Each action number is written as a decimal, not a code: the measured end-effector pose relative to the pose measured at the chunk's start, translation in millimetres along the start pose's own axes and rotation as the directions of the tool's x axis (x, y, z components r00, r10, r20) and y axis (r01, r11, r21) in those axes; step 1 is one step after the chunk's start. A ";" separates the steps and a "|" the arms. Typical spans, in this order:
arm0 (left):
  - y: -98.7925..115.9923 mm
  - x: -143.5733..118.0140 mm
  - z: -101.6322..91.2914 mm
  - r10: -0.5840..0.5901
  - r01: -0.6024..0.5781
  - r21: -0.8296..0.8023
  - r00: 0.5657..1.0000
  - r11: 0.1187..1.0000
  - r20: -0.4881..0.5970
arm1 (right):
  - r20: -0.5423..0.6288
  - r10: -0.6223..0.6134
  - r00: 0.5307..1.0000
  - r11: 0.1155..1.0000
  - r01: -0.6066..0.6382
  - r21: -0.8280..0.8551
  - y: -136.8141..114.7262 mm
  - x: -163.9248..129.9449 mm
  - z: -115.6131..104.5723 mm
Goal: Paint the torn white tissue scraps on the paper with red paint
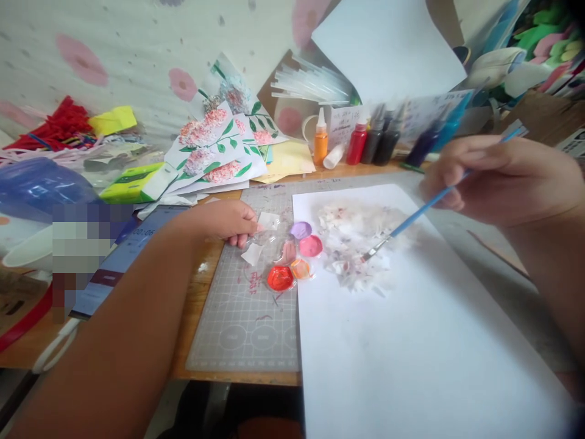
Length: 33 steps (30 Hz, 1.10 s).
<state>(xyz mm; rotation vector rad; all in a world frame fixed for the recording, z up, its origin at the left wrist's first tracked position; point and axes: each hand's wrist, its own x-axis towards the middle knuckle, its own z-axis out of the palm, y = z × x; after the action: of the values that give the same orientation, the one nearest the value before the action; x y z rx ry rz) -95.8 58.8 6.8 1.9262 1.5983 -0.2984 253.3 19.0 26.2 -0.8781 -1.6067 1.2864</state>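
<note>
My right hand, raised over the right side of the paper, grips a paintbrush with a blue handle. Its bristle tip touches a ruffled patch of whitish tissue-like material on a large white sheet of paper. Left of the sheet lies a clear plastic paint palette with purple, pink, orange and red paint in its wells. My left hand is closed, its fingertips pinching the palette's left edge; the exact grip is partly hidden.
A grey cutting mat lies under the sheet. Behind it stand an orange paint bottle, a red bottle and dark bottles. Flower pictures lean at the back. A phone lies beneath my left forearm.
</note>
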 end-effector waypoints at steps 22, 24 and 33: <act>-3.0 1.9 -1.2 -0.029 0.031 -0.093 0.999 0.995 0.018 | -0.003 0.189 0.982 0.968 -0.185 0.167 24.5 8.2 -1.2; -1.5 1.1 -1.3 -0.031 0.033 -0.094 0.999 0.995 0.020 | -0.011 0.203 0.979 0.969 -0.199 0.147 22.8 7.9 -3.3; -4.6 3.3 -1.7 -0.025 0.027 -0.076 1.000 0.997 0.019 | -0.087 0.175 0.981 0.970 -0.157 0.185 15.9 5.4 -4.2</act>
<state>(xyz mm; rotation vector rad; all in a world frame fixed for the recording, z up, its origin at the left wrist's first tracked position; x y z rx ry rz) -99.7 62.8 4.9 1.8418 1.6013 -0.2604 255.2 28.8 12.1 -0.9663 -1.3379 1.4527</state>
